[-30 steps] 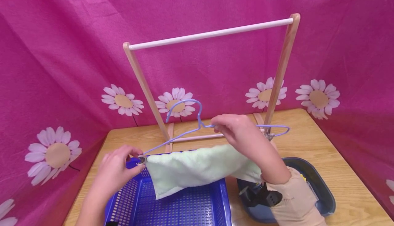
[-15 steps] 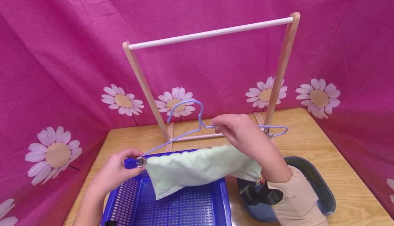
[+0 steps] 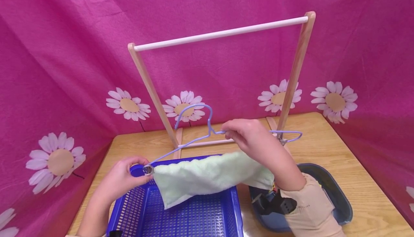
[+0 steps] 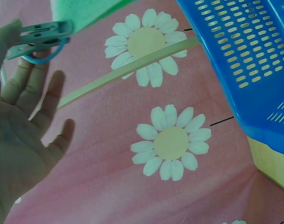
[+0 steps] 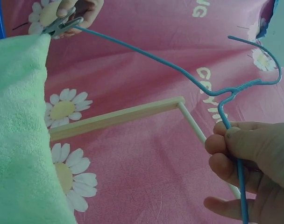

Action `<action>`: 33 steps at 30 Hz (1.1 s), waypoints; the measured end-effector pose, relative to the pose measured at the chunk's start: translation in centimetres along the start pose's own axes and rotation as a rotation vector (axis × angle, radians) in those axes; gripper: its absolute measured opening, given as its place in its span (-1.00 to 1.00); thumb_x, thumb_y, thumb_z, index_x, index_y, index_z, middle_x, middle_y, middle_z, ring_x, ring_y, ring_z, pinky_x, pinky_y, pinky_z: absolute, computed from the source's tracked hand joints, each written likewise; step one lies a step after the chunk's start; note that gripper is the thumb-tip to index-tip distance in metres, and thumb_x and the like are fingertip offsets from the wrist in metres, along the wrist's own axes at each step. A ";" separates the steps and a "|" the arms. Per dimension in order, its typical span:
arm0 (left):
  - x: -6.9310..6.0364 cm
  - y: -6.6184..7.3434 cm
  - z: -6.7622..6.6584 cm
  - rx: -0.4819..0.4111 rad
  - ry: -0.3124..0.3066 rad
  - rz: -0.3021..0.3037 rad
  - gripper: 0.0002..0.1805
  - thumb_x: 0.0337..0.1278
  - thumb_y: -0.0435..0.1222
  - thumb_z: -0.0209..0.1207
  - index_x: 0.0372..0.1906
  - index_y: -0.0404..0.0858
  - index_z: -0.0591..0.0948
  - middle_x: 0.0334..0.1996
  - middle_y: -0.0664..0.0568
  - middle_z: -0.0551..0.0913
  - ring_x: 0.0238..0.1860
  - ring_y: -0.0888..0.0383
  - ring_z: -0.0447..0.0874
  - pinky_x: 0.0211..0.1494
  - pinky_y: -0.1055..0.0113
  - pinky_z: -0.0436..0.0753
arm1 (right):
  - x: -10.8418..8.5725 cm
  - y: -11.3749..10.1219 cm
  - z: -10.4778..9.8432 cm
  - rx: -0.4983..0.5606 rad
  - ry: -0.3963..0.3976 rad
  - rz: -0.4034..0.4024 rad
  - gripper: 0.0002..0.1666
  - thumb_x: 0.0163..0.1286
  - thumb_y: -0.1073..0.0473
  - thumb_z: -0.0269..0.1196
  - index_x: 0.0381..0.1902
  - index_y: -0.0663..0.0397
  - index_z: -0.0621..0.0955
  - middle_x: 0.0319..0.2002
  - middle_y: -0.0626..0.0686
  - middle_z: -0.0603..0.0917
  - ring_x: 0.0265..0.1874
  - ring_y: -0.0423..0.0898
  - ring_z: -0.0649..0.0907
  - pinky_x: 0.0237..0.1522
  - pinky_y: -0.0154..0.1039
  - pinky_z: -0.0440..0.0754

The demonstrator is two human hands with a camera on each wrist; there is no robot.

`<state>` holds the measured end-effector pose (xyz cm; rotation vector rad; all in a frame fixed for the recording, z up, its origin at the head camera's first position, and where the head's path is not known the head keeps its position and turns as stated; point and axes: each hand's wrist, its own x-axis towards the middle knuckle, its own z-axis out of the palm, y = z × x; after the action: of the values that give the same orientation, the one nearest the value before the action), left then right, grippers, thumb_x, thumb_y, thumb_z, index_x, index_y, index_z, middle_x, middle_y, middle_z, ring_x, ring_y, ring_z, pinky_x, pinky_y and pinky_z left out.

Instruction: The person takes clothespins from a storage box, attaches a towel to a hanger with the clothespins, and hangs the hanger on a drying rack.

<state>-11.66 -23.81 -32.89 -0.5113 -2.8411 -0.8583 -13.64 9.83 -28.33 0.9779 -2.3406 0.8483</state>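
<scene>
In the head view a blue-purple wire hanger [image 3: 194, 142] is held up above a blue basket. My right hand [image 3: 255, 142] pinches its right shoulder near the neck, thumb against fingers in the right wrist view. A pale green towel [image 3: 207, 177] hangs along the hanger's lower side. My left hand [image 3: 121, 177] holds a metal clothespin [image 4: 44, 36] between thumb and fingers at the hanger's left end, where it meets the towel's corner. Another clip [image 3: 282, 142] shows at the hanger's right end; the towel's corner there is hidden behind my right forearm.
Behind the hanger stands a wooden rack with a white top bar [image 3: 223, 33]. The blue perforated basket [image 3: 237, 208] sits below the towel. A dark bin [image 3: 343, 203] with small items in it stands to the right, partly behind my sleeve. Pink flowered cloth surrounds the wooden table [image 3: 365, 179].
My left hand has shifted slightly left and down, and more of the clothespin shows between its fingers. The hanger, towel and right hand have hardly moved.
</scene>
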 end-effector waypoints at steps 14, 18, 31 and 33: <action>-0.2 -0.3 0.0 0.098 0.130 0.309 -0.74 -0.54 -0.31 0.43 -0.53 -0.09 0.63 -0.45 0.20 0.48 -0.29 0.12 0.42 0.14 -0.12 0.06 | 0.1 -0.1 0.2 -0.054 0.150 -0.037 -0.76 -0.06 0.48 0.33 -0.35 0.24 0.63 -0.41 0.06 0.65 -0.37 -0.07 0.62 -0.23 -0.19 0.56; -0.2 -0.3 0.1 0.095 0.103 0.310 -0.75 -0.50 -0.31 0.42 -0.50 -0.11 0.62 -0.44 0.20 0.49 -0.29 0.14 0.43 0.19 -0.14 -0.04 | 0.1 -0.3 0.4 -0.076 0.189 -0.034 -0.77 -0.06 0.48 0.33 -0.36 0.24 0.63 -0.42 0.06 0.65 -0.38 -0.07 0.63 -0.24 -0.20 0.56; -0.3 -0.3 0.9 -0.012 0.044 0.239 -0.74 -0.44 -0.35 0.41 -0.48 -0.13 0.60 -0.50 0.30 0.51 -0.36 0.25 0.47 0.15 -0.18 -0.02 | 0.1 -0.7 0.8 -0.112 0.219 0.022 -0.75 -0.04 0.48 0.32 -0.33 0.23 0.63 -0.44 0.06 0.65 -0.41 -0.07 0.63 -0.26 -0.19 0.56; -0.5 -0.2 1.1 0.001 0.019 0.206 -0.74 -0.43 -0.33 0.41 -0.48 -0.10 0.58 -0.52 0.35 0.50 -0.40 0.29 0.45 0.12 -0.14 0.05 | 0.1 -0.5 0.8 -0.107 0.193 0.010 -0.77 -0.05 0.47 0.33 -0.35 0.23 0.63 -0.45 0.06 0.65 -0.41 -0.06 0.63 -0.26 -0.18 0.56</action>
<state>-11.24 -23.49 -33.97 -0.7748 -2.7109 -0.8183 -13.46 8.96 -28.64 0.8038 -2.2039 0.7766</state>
